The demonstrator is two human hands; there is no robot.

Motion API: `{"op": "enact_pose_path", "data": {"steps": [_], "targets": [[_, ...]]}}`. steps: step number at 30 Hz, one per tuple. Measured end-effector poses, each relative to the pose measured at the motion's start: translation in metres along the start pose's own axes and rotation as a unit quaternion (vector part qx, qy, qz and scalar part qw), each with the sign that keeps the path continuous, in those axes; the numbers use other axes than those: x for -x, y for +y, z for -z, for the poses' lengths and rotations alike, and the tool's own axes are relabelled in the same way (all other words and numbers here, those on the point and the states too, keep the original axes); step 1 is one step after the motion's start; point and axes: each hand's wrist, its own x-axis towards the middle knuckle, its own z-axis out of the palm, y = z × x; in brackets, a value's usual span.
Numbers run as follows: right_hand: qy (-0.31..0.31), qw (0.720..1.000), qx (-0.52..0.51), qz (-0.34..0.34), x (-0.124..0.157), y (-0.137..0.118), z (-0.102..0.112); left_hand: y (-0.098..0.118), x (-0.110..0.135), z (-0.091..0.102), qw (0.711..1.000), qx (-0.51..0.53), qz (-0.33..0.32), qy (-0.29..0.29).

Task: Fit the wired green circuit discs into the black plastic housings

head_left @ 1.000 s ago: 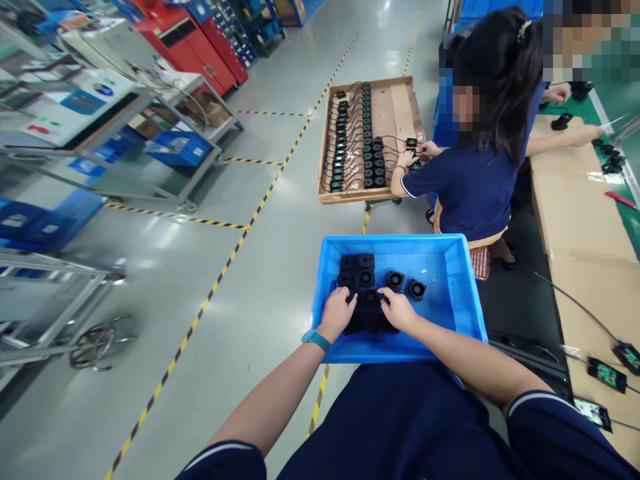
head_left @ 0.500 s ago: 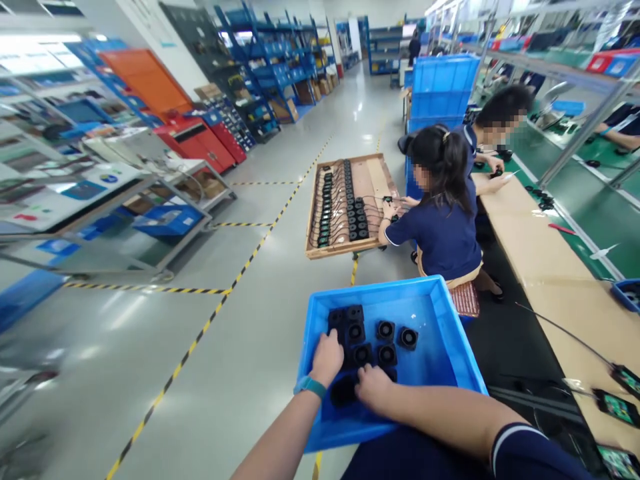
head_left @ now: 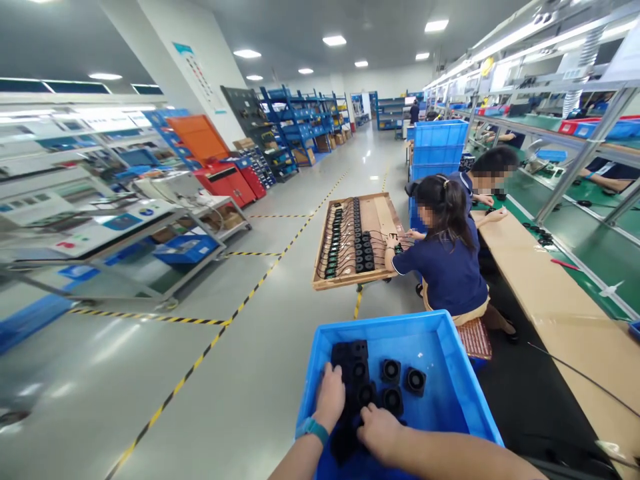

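A blue plastic bin (head_left: 453, 373) in front of me holds several black square parts with round openings (head_left: 391, 371). Some are packed together along the bin's left side, and a few sit apart near its middle. My left hand (head_left: 331, 397) reaches over the left wall, its fingers closed at the edge of a black square part in the packed group. Lower in the bin, my right hand (head_left: 383, 432) has its fingers curled round another dark part, mostly hidden by the hand. A teal band is on my left wrist.
Beyond the bin, a wooden tray (head_left: 316, 283) carries rows of wired black parts, with a seated co-worker (head_left: 445, 257) reaching into it. Another co-worker (head_left: 493, 170) sits at the long workbench (head_left: 555, 293) on the right. Wheeled trolleys (head_left: 165, 263) stand left of the striped floor line.
The view has tipped upward, so the bin and tray appear lower and more ceiling shows. Both my hands remain at the black parts in the bin, with little visible shift among them.
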Motion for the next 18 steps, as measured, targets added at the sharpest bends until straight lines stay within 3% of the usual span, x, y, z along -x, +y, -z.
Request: {"op": "enact_pose_path", "data": {"steps": [4, 9, 13, 18], "targets": [[0.047, 0.993, -0.048, -0.092, -0.007, 0.010, 0.017, -0.002, -0.002, -0.003, 0.999, 0.020, -0.032, 0.036], [0.133, 0.961, -0.092, -0.222, -0.043, 0.043, 0.050, -0.007, -0.023, 0.005, 0.996, 0.020, -0.064, 0.063], [0.139, 0.958, -0.082, -0.236, -0.075, 0.065, 0.071, -0.005, -0.048, 0.016, 0.997, -0.013, -0.058, 0.042], [0.066, 0.976, -0.022, -0.204, -0.104, 0.063, 0.078, 0.001, -0.057, 0.021, 0.997, -0.063, -0.047, -0.018]]}}
